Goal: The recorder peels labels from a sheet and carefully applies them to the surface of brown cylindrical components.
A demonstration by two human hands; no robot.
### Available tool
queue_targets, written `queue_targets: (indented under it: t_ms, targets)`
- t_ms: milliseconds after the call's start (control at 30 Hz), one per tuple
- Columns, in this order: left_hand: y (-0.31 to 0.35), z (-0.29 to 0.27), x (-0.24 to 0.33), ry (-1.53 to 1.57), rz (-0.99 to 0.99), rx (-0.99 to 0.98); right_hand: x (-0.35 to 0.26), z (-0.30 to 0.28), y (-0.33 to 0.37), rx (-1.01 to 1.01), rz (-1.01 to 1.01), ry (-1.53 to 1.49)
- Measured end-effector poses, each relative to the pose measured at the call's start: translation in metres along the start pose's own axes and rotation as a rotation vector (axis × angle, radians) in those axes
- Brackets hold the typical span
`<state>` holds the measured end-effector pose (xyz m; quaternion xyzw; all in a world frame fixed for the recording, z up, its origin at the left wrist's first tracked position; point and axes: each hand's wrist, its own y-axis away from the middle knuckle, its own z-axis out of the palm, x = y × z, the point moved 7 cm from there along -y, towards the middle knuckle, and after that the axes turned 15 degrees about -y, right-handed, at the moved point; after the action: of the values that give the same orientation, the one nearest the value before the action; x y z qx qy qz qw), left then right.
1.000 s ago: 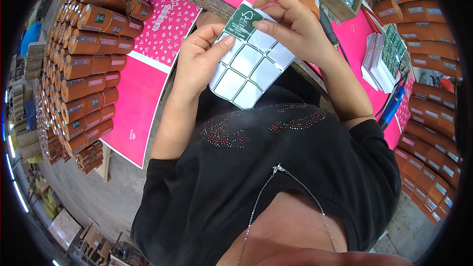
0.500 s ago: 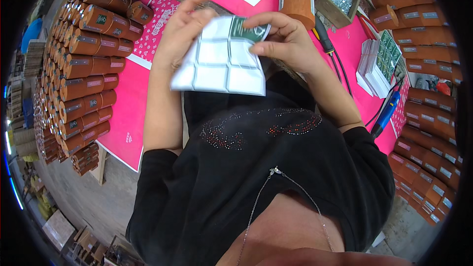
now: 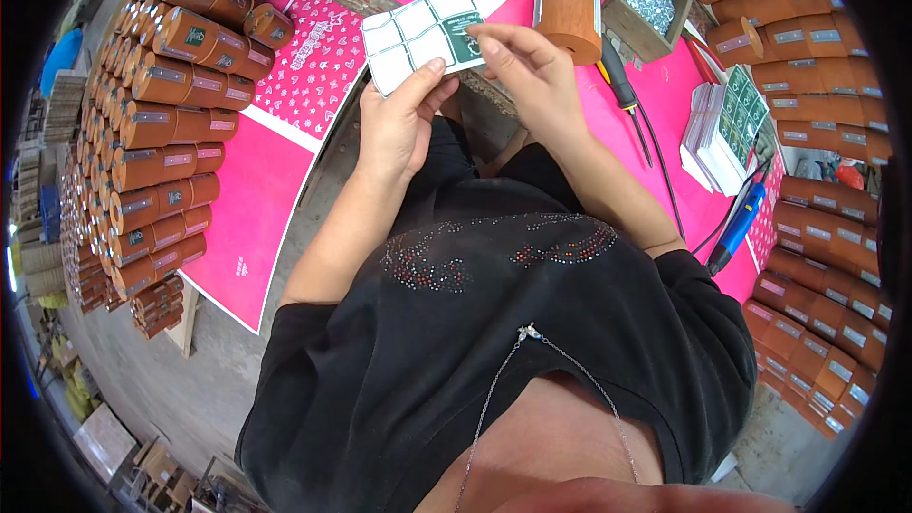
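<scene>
A white sticker sheet (image 3: 407,30) marked off in a grid hangs tilted above the table's near edge. Most of its squares are bare white, and a green label (image 3: 462,42) sits at its right end. My left hand (image 3: 395,129) grips the sheet's lower edge, thumb on top and fingers curled beneath. At the right end, my right hand (image 3: 543,81) pinches with thumb and forefinger at the edge of the green label. Whether that label is lifting off the sheet is too small to tell.
Beyond my right hand stands a brown wooden cylinder (image 3: 568,17), beside a tray of small metal parts (image 3: 652,0). A yellow-black corded tool (image 3: 619,78), sticker sheets (image 3: 705,138) and a blue tool (image 3: 741,226) lie rightward. Stacked brown cylinders rise left (image 3: 185,90) and right (image 3: 822,299).
The sheet has moved up and away from my body and turned. My left hand has shifted from its upper left side to its lower edge; my right stays near the green label.
</scene>
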<state>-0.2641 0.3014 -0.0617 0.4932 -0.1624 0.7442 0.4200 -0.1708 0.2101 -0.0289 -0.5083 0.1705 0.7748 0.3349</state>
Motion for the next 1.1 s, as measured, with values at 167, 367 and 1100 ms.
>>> queue_targets:
  t_ms: [167,367,1100]
  targets:
    - [0.006,0.006,0.002,-0.009,-0.083,-0.11,0.012,-0.01,0.0,-0.007,0.203,-0.275]
    - [0.007,0.009,-0.002,0.059,-0.143,-0.166,0.021,-0.01,0.007,0.067,0.189,-0.254]
    - [0.015,0.007,0.022,-0.341,0.195,-0.027,-0.035,0.016,0.019,-0.15,-0.291,0.649]
